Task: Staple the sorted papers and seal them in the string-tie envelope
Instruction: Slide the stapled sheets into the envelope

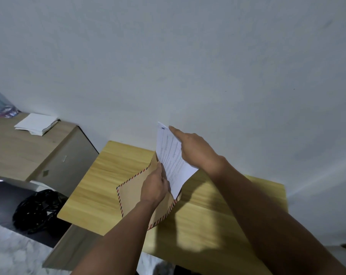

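While the printed papers (173, 161) stand roughly half inside the brown string-tie envelope (132, 197), both items are held raised above the yellow wooden table (217, 215).

Left hand (155, 187): fingers curled over the near lip of the envelope mouth, apparently to keep it spread for the sheets.

Right hand (196, 150): grips the papers along their right side, index finger extended toward the top corner, likely to steer them downward.

Envelope: red-and-dark striped border; tilted, mouth facing up and away; string tie not visible.

Staple: a dark mark sits at the sheets' top corner; too small to confirm.

Clearances: bare table on either side; white wall (188, 56) close behind. Grey cabinet (29, 153) with a folded paper stack (36, 124) and a black bag (39, 210) lie well to the left.
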